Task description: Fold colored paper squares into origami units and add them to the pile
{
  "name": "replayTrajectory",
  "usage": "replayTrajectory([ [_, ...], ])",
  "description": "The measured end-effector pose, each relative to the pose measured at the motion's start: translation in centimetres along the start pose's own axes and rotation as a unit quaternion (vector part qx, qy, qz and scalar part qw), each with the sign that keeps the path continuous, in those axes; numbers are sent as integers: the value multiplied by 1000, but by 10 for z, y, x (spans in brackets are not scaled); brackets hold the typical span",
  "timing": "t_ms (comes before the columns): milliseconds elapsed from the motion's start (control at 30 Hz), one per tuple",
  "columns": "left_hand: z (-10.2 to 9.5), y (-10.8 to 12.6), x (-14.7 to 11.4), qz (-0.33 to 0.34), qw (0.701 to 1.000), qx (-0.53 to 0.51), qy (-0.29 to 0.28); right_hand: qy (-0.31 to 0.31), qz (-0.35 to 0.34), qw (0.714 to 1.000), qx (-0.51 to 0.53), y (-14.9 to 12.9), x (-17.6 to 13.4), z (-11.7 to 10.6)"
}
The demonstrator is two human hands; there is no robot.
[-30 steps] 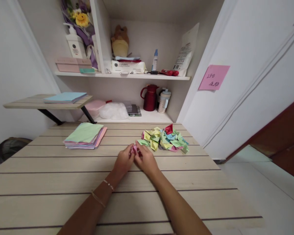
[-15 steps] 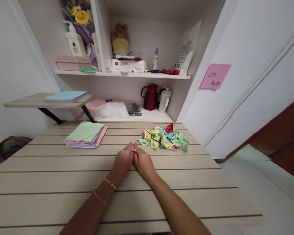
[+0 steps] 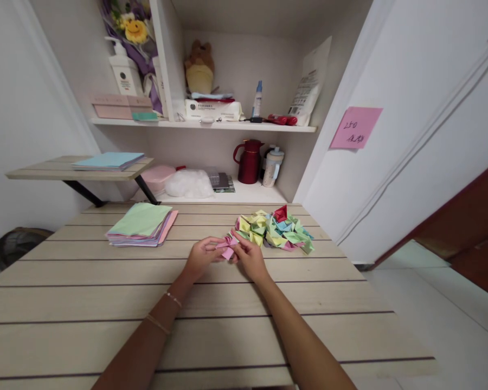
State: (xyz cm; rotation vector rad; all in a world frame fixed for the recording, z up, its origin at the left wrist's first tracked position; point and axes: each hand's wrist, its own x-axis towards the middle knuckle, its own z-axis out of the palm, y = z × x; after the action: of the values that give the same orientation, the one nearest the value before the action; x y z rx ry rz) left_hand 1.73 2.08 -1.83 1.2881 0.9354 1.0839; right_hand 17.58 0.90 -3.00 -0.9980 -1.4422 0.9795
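A small folded piece of pink paper (image 3: pixel 228 251) is held between my two hands above the middle of the table. My left hand (image 3: pixel 201 258) pinches its left side with the thumb and fingers. On the other side, my right hand (image 3: pixel 249 257) grips the paper's right edge, and its fingertips hide part of the folds. Just behind and to the right lies a heap of folded paper boats (image 3: pixel 274 230) in yellow, green, blue, pink and red.
A stack of coloured paper sheets (image 3: pixel 140 225) sits at the table's back left. Beyond it, a small raised shelf (image 3: pixel 44 169) bears blue sheets (image 3: pixel 109 160). A red jug (image 3: pixel 250 162) and a cup (image 3: pixel 273 168) stand in the cabinet behind the table.
My hands have moved apart a little and tilted, so more of the pink paper shows, spread wider between the fingers. The heap and the stack have not moved.
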Motion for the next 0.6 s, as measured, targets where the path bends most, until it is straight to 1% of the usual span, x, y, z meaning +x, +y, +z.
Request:
replayTrajectory([
  [100,-5,4,0,-2,1000,-14,1,-23,-34,998,-46,-4,-1,-4],
  [200,-6,7,-1,7,1000,-21,14,-35,-101,985,-136,-10,-2,-8],
  [267,-5,8,-2,10,1000,-18,2,-44,-135,973,-180,-13,-3,-10],
  [333,-5,8,-3,17,1000,-9,-20,-54,-150,968,-194,-15,-3,-11],
  [433,-6,6,-3,25,999,10,-31,-48,-135,977,-157,-13,-1,-11],
  [533,-6,4,-1,36,999,21,-14,-40,-90,993,-64,-11,0,-8],
  [600,-6,4,0,59,998,37,-4,-29,-57,998,3,-10,1,-6],
])
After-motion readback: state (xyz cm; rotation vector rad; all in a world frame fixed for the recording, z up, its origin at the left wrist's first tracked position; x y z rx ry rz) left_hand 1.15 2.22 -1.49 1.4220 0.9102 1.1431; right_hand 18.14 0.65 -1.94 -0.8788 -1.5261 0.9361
